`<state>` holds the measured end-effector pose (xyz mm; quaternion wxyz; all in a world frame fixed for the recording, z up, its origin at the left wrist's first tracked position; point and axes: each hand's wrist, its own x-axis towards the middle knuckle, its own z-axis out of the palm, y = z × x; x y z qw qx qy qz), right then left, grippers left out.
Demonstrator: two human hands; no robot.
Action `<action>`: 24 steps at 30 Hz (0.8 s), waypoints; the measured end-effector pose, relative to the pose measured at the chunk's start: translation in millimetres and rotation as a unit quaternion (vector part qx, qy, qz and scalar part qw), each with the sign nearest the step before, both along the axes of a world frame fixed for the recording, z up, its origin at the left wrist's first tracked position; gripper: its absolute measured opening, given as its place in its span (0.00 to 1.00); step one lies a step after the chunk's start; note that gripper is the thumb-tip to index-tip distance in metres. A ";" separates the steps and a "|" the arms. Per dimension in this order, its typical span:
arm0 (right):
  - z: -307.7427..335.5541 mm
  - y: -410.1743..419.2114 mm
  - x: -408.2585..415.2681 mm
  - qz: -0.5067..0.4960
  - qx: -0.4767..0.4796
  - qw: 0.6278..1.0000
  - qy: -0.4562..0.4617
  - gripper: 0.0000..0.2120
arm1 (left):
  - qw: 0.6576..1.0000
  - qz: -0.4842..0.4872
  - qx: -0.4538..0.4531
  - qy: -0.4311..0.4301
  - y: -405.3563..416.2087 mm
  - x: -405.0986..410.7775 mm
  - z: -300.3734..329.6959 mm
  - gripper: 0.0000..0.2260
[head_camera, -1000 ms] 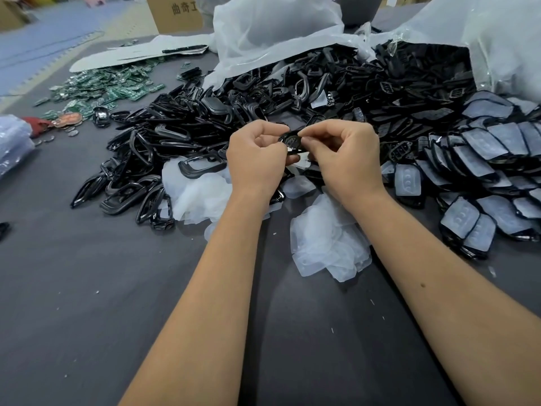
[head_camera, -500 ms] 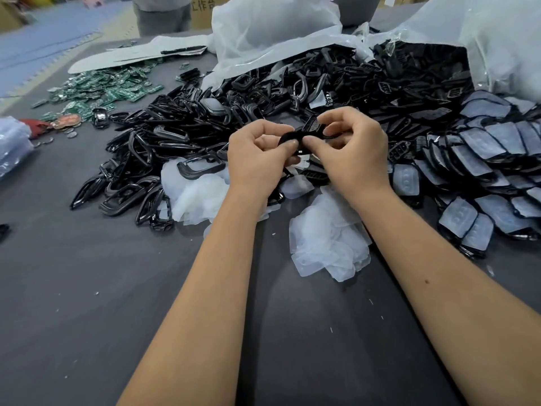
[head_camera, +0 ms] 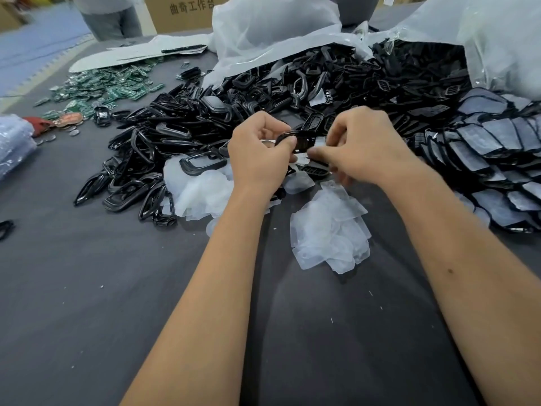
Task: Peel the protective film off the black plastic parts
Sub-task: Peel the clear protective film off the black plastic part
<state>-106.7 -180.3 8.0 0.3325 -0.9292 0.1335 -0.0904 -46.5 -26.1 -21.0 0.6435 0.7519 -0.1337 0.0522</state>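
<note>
My left hand (head_camera: 259, 155) grips a small black plastic part (head_camera: 303, 141) above the table, fingers curled round its left end. My right hand (head_camera: 361, 145) pinches a strip of clear protective film (head_camera: 317, 146) at the part's right side. Below the hands lie two heaps of peeled clear films (head_camera: 329, 230), one under each wrist. A big pile of black frame parts (head_camera: 181, 142) spreads to the left and behind. Rows of black parts with grey film on them (head_camera: 491, 153) lie at the right.
Clear plastic bags (head_camera: 272, 27) spill black parts at the back. Green circuit boards (head_camera: 108, 89) lie far left, a bagged bundle (head_camera: 11, 142) at the left edge. A person (head_camera: 108, 16) stands beyond the grey table (head_camera: 87, 288), beside a cardboard box (head_camera: 181, 10).
My right hand has shifted from on top of the part to its right side, drawing the film away. The part is turned flatter. A person has come into view at the back.
</note>
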 end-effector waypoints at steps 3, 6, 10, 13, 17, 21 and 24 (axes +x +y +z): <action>16.9 5.6 -8.3 0.036 -0.180 0.963 0.199 0.21 | 0.998 0.046 -0.038 0.020 2.6 3.9 0.0 0.08; 25.9 11.4 -7.3 0.099 -0.212 0.942 0.241 0.15 | 0.993 0.039 -0.101 0.043 3.8 3.7 2.6 0.09; 23.6 13.6 -3.7 0.133 -0.048 0.979 0.145 0.07 | 0.970 0.033 -0.229 0.069 4.4 1.7 7.1 0.08; 15.5 18.7 4.1 0.112 0.233 0.966 -0.009 0.05 | 0.954 0.112 -0.274 0.039 6.8 1.4 12.3 0.07; -5.7 23.0 11.4 0.103 0.375 0.919 -0.069 0.10 | 0.945 0.168 -0.281 0.002 9.6 2.7 9.5 0.07; -28.4 24.5 8.1 0.098 0.462 0.876 -0.101 0.10 | 0.952 0.160 -0.260 0.007 9.5 6.1 6.9 0.07; -33.7 22.7 10.6 0.086 0.516 0.842 -0.132 0.12 | 0.966 0.172 -0.194 0.011 7.3 6.4 1.7 0.08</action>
